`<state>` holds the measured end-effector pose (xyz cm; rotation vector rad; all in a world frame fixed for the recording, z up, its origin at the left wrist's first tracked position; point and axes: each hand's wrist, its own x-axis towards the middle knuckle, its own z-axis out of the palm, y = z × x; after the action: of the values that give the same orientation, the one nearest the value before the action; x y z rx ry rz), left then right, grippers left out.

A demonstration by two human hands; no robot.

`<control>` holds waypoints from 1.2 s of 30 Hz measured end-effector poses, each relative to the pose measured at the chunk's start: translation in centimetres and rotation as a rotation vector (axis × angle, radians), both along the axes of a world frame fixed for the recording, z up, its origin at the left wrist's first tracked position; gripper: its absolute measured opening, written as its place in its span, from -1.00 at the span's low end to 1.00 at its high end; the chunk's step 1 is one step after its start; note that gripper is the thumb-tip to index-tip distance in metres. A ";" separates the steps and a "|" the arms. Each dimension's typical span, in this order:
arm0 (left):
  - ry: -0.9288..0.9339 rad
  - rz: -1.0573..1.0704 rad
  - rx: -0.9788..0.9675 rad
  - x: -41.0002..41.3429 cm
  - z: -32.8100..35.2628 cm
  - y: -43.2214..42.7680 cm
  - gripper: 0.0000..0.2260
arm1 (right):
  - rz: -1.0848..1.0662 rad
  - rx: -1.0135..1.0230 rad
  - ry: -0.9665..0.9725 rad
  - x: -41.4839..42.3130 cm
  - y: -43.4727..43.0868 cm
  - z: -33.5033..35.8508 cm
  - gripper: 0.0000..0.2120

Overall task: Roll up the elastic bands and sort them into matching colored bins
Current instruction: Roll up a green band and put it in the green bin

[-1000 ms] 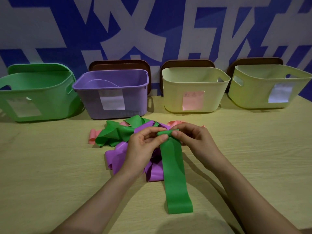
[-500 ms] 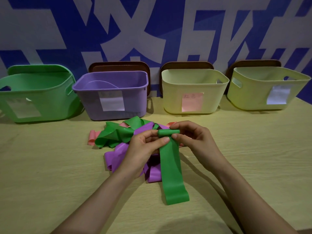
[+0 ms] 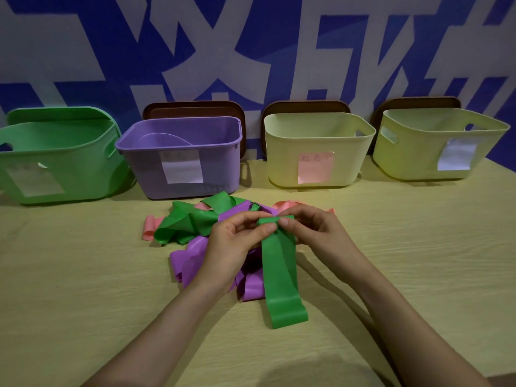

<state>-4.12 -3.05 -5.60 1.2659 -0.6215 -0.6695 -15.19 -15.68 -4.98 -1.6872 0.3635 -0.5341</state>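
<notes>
Vs a second ago: flat tail of the green band [image 3: 280,277] is drawn shorter on the wood-grain table [image 3: 83,289], with more wound into the small roll at its far end. The roll is pinched by the curled fingertips of the left hand [image 3: 231,247] and right hand [image 3: 315,233], above the loose pile [image 3: 192,258] of smooth rubbery strips. The rounded plastic green bin [image 3: 55,163] is sat far left.

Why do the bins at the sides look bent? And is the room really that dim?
Head view: the wide-angle lens bows the green bin and the far-right yellow-green bin outward near the frame edges. Head view: the light is dim and even, with no glare and only a soft shadow on the table to the right of the green band. Head view: the centre is sharp.
</notes>
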 end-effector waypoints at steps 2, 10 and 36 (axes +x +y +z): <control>-0.028 0.010 0.005 0.0 0.0 0.0 -0.78 | 0.001 -0.008 0.005 -0.1 0.0 0.0 -0.82; -0.053 -0.014 0.002 -0.2 -0.1 0.0 -0.69 | 0.022 0.028 -0.051 -0.1 -0.3 0.0 -0.79; -0.107 0.014 0.040 0.1 -0.3 0.1 -0.74 | 0.081 0.060 0.032 -0.3 -0.5 0.1 -0.78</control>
<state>-4.05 -2.98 -5.85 1.3484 -0.6888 -0.6077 -15.53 -16.20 -4.93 -1.6471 0.3299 -0.4330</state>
